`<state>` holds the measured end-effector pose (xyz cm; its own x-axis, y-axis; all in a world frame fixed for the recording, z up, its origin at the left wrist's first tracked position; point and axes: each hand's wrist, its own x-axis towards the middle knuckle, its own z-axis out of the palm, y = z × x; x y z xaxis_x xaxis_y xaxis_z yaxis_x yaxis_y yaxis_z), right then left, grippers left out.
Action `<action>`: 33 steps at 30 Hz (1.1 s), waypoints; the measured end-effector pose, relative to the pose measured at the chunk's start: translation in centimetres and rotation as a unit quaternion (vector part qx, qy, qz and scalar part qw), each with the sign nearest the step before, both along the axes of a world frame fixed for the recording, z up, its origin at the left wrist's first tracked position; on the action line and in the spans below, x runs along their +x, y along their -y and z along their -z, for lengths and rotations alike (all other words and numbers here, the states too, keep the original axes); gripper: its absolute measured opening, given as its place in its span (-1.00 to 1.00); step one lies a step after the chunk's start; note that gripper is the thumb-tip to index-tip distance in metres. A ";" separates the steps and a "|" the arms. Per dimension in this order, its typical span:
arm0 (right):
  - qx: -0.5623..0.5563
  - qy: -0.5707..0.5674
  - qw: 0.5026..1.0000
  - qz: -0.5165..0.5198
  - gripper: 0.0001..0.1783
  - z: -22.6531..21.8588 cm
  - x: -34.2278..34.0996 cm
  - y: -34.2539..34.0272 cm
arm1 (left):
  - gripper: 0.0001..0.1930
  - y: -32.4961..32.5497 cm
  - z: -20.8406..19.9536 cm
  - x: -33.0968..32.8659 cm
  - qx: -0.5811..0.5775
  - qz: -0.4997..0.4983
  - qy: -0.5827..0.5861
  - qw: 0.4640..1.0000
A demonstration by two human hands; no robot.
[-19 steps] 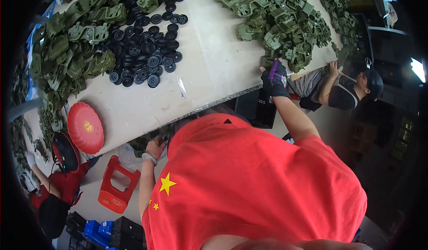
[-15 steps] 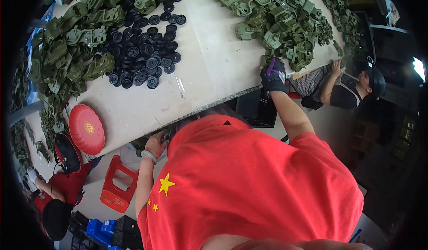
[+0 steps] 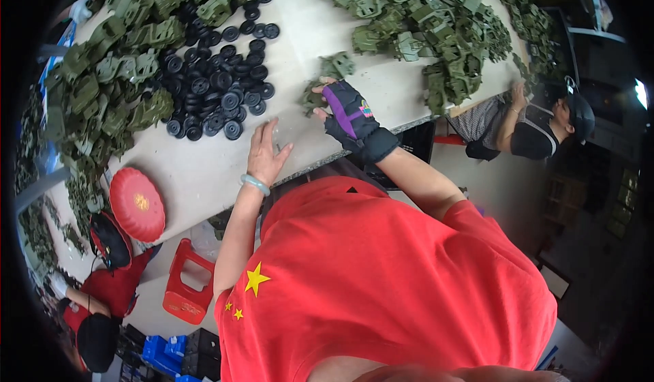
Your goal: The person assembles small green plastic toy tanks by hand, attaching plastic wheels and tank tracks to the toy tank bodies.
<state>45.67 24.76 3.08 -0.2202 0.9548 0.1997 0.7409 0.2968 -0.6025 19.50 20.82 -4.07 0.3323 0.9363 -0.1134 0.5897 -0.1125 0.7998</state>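
My right hand (image 3: pixel 353 115) wears a black and purple fingerless glove. Its bare fingertips close on an olive-green moulded plastic part (image 3: pixel 312 98) just above the table. A second green part (image 3: pixel 338 64) lies against the first, and I cannot tell whether the hand holds it too. Bare, with a pale bangle at the wrist, my left hand (image 3: pixel 268 154) hovers over the table's near side, fingers spread and nothing in them. Beyond it is a heap of small black wheels (image 3: pixel 214 92).
Heaps of green plastic parts (image 3: pixel 102 89) stand left, with another pile (image 3: pixel 436 34) at far right. A red scalloped dish (image 3: pixel 137 205) sits at the table's left corner. A red stool (image 3: pixel 187 283) stands below. Co-workers are at left and right (image 3: pixel 538 123).
My right hand has moved left from the table's right edge, bringing green parts from the right pile. My left hand has risen from beside my body to over the table, fingers spreading.
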 end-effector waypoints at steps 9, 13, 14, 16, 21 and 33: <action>0.052 0.140 0.825 0.544 -0.37 4.0 25.7 6.2 | 0.11 -6.0 -0.9 8.1 0.042 0.037 -0.076 0.996; 0.029 0.106 0.826 0.554 -0.34 5.5 24.7 4.1 | 0.13 -7.0 0.0 8.7 -0.008 0.070 -0.113 0.991; 0.023 0.096 0.825 0.557 -0.33 5.8 23.8 3.0 | 0.13 -7.1 0.7 8.7 -0.021 0.075 -0.092 0.993; 0.014 0.079 0.823 0.562 -0.31 6.2 22.2 0.8 | 0.12 -6.8 1.5 9.2 -0.029 0.070 -0.084 0.994; -0.129 -0.383 0.760 0.509 -0.24 5.3 14.8 -4.7 | 0.04 -6.6 2.7 9.8 -0.026 0.043 -0.047 0.998; -0.065 -0.124 0.863 0.485 -0.52 4.2 24.7 4.6 | -0.09 -7.2 2.4 9.2 -0.049 0.044 -0.050 0.997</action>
